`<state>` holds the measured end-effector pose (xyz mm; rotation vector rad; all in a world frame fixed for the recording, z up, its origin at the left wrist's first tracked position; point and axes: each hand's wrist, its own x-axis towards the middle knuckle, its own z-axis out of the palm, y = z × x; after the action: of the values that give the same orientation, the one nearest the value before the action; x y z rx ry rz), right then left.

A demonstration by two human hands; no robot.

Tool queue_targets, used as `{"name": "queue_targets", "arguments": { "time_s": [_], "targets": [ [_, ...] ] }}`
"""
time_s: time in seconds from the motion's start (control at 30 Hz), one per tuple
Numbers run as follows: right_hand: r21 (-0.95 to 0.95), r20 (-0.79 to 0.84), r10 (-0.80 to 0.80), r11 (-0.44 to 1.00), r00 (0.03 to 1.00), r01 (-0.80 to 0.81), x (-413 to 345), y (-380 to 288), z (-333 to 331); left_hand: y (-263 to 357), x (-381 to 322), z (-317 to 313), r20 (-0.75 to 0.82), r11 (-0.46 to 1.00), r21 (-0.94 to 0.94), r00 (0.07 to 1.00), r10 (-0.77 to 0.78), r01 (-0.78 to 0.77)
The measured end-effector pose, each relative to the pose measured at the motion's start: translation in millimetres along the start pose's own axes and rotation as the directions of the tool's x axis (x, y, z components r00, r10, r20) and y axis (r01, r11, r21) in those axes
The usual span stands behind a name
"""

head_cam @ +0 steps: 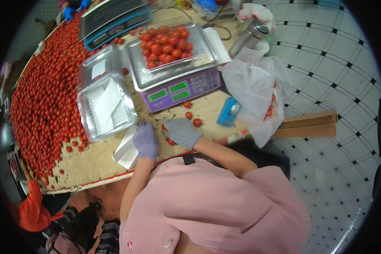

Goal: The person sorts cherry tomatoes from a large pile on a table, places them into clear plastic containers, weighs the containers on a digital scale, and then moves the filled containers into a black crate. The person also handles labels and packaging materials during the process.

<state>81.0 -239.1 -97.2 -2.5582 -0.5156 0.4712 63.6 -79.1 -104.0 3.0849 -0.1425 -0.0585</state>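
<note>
My left hand (146, 141), in a purple glove, is at the edge of a stack of white paper or card (126, 151), just below the corner of a clear plastic tray (131, 119) lined with white sheets. Its fingers curl away from view, so its hold is unclear. My right hand (182, 132), in a grey glove, is low over the table beside small tomatoes; one red tomato (170, 142) shows under it and another at its fingertips. Whether it grips one is hidden. Ahead, a clear container of tomatoes (166, 47) stands on the metal pan of a purple digital scale (182, 90).
A large heap of tomatoes (47, 108) covers the table's left side. A blue scale (117, 27) stands behind. Loose tomatoes (197, 122), a blue tool (229, 111), a white plastic bag (250, 85) and a steel flask (249, 36) lie to the right. Other people's hands are at the far edges.
</note>
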Motion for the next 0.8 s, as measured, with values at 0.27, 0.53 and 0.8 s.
{"name": "queue_targets", "arguments": {
  "time_s": [0.27, 0.53, 0.8],
  "targets": [
    [0.644, 0.129, 0.148, 0.740, 0.981, -0.196, -22.1, 7.7, -29.1, 10.6, -7.9, -42.1, -0.059, 0.955, -0.294, 0.997, -0.044, 0.025],
    [0.770, 0.483, 0.108, -0.524, 0.869, -0.363, -56.2, 29.6, -67.7, 22.7, -33.0, -79.2, 0.337, 0.139, -0.926, 0.935, -0.113, 0.351],
    [0.774, 0.304, -0.035, -0.573, 0.952, -0.268, -84.6, 52.8, -67.2, 12.5, -47.7, -90.2, 0.572, -0.245, -0.773, 0.810, 0.128, 0.584]
  ]
}}
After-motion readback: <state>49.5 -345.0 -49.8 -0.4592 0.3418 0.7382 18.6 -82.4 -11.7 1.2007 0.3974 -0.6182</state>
